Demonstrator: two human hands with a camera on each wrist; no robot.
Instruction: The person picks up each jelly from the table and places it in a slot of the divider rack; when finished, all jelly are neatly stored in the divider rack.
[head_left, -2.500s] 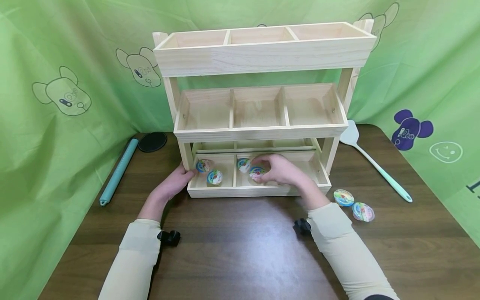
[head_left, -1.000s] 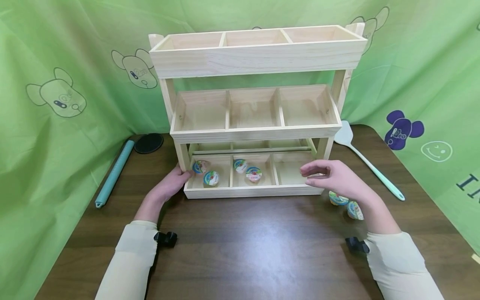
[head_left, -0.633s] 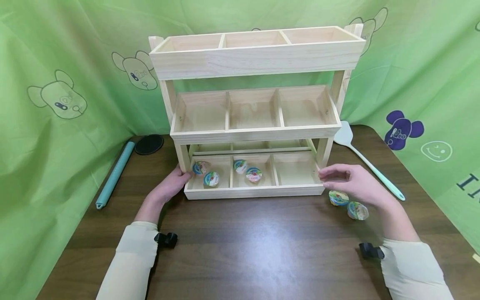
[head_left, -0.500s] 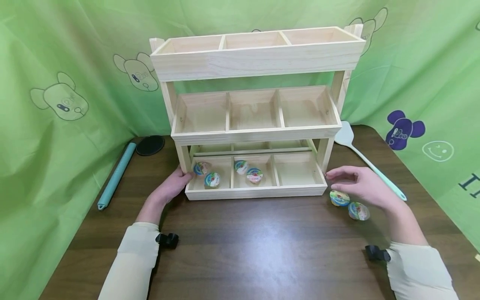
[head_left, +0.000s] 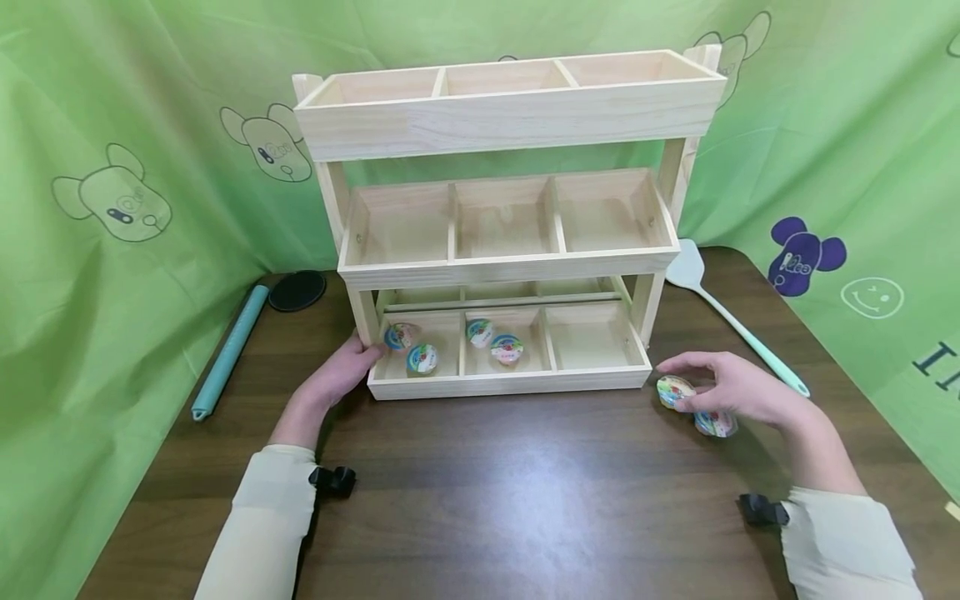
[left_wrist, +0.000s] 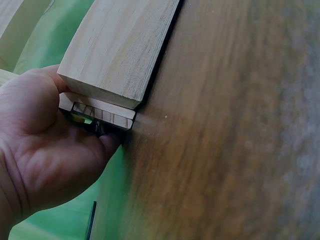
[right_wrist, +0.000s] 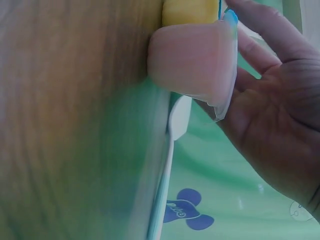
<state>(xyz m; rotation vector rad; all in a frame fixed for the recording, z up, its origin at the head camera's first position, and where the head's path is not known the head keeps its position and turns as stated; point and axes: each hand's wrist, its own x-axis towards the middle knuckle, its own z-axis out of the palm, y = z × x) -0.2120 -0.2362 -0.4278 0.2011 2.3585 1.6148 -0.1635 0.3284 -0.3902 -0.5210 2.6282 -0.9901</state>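
Note:
A three-tier wooden rack (head_left: 510, 268) stands on the table, each tier divided into compartments. My left hand (head_left: 343, 371) grips the rack's lower left end; in the left wrist view its fingers are partly hidden behind the wood. Two jelly cups (head_left: 422, 358) sit in the bottom tier's left compartment and two more jelly cups (head_left: 507, 349) in its middle one. Right of the rack, my right hand (head_left: 738, 390) reaches over a yellow jelly cup (head_left: 672, 390), thumb at its near side and fingers extended beyond it. A pink jelly cup (right_wrist: 192, 62) stands beside it, under the hand.
A pale spatula (head_left: 750, 333) with a mint handle lies at the right rear. On the left lie a teal rod (head_left: 231, 354) and a black disc (head_left: 297, 291). Green printed cloth (head_left: 112, 317) hangs behind and at both sides of the brown table (head_left: 480, 517).
My right hand has left a pink-lidded jelly cup in the middle compartment, moved right, and lowered to the yellow jelly cup on the table. The left hand has kept its place.

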